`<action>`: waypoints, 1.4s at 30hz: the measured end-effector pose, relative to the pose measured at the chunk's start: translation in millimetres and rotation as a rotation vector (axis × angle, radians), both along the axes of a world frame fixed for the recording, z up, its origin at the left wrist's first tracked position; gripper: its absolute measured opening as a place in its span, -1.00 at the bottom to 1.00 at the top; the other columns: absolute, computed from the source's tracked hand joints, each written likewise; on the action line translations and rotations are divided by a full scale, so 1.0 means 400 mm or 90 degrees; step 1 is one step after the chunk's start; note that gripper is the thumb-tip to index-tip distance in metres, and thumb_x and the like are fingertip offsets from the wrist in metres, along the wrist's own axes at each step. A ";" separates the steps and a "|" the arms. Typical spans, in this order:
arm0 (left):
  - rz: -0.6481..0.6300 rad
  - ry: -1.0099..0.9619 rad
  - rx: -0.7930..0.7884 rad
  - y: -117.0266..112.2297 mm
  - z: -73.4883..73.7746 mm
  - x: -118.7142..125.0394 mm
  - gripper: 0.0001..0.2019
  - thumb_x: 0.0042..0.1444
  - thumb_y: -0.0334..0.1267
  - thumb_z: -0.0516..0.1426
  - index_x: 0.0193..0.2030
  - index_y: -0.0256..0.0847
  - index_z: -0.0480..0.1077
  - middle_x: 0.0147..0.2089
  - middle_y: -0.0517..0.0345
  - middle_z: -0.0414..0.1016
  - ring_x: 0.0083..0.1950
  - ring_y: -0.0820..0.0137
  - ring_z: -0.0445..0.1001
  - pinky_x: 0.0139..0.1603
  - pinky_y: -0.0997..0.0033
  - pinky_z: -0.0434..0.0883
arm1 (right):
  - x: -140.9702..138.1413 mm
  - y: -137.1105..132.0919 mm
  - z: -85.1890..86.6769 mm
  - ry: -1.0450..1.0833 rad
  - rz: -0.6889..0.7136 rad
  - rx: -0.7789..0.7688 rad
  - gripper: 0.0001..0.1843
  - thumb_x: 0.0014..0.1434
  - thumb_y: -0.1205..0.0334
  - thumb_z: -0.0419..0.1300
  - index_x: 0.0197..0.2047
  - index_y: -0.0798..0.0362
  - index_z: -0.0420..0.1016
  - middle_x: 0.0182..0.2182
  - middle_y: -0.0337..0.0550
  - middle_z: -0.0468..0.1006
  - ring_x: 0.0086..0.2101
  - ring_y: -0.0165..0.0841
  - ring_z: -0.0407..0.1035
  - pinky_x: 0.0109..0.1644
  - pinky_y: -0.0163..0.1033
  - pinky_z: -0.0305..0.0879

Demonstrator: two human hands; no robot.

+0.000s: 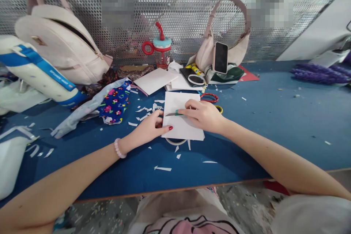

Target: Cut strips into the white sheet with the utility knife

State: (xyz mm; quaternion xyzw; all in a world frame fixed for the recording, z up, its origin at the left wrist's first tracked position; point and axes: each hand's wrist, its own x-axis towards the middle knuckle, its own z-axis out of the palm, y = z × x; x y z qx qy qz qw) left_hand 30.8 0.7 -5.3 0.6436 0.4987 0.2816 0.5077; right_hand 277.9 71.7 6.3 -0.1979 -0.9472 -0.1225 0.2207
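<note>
A white sheet of paper [183, 117] lies on the blue table [274, 124] in front of me. My right hand [204, 115] rests on the sheet and is closed on a thin green-handled blade or knife [173, 113] that points left across the paper. My left hand [150, 128] presses its curled fingers against the sheet's left edge, thumb lying along the lower corner. A white ring shape [175, 141] peeks out under the sheet's lower edge.
Paper scraps [163, 168] litter the table. Red and yellow scissor handles [210, 98] lie behind the sheet. Farther back stand a red-lidded bottle [161, 47], a phone [221, 57] against a beige bag [233, 44], more white paper [156, 79], patterned cloth [115, 104] and a backpack [60, 44].
</note>
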 end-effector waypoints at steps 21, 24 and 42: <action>-0.009 -0.018 0.004 0.001 0.000 -0.001 -0.69 0.30 -0.29 0.24 0.13 -0.27 0.37 -0.07 0.07 0.55 -0.09 0.26 0.58 -0.06 0.15 0.56 | -0.001 -0.005 0.006 -0.025 0.030 0.031 -0.57 0.39 0.37 -0.08 0.05 -0.07 0.58 -0.27 -0.13 0.43 -0.47 -0.46 0.17 -0.35 -0.27 0.15; -0.007 -0.016 0.004 0.000 0.001 -0.001 -0.68 0.30 -0.29 0.24 0.14 -0.26 0.37 -0.07 0.07 0.55 -0.09 0.26 0.58 -0.05 0.14 0.56 | -0.002 -0.004 0.005 -0.022 0.026 0.036 -0.57 0.39 0.36 -0.09 0.05 -0.04 0.58 -0.26 -0.11 0.43 -0.46 -0.45 0.18 -0.34 -0.27 0.17; -0.011 -0.013 0.008 0.001 -0.002 -0.003 -0.68 0.30 -0.26 0.24 0.14 -0.26 0.37 -0.05 0.06 0.54 -0.08 0.26 0.58 -0.04 0.13 0.56 | -0.001 -0.001 0.008 -0.037 0.025 0.046 -0.56 0.38 0.39 -0.08 0.07 -0.08 0.57 -0.27 -0.12 0.42 -0.46 -0.45 0.15 -0.34 -0.26 0.15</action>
